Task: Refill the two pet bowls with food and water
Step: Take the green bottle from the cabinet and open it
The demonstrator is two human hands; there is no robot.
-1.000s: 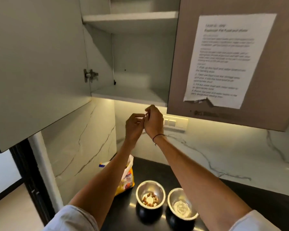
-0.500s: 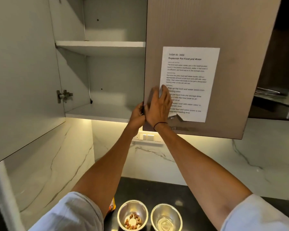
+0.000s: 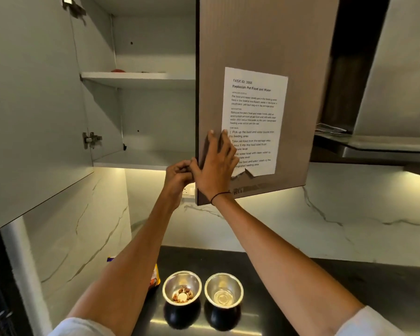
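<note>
Two steel pet bowls stand side by side on the dark counter at the bottom. The left bowl (image 3: 182, 291) holds a little brown kibble. The right bowl (image 3: 224, 291) holds a shallow pool of water. An orange pet food bag (image 3: 155, 277) peeks out behind my left forearm. Both hands are raised to the upper cabinet's right door (image 3: 257, 44). My right hand (image 3: 216, 166) lies flat on the door's front with straight fingers. My left hand (image 3: 180, 174) is curled round the door's lower left edge.
A printed task sheet (image 3: 255, 112) is stuck on the door, with its lower corner torn. The left cabinet door (image 3: 29, 105) hangs wide open. The cabinet's shelves (image 3: 141, 77) are almost bare. A marble wall and a switch plate (image 3: 189, 190) lie behind the hands.
My hands were together in the air below the cabinet. They rose to the right door: the right palm now lies on its front and the left holds its edge. My view tilted upward.
</note>
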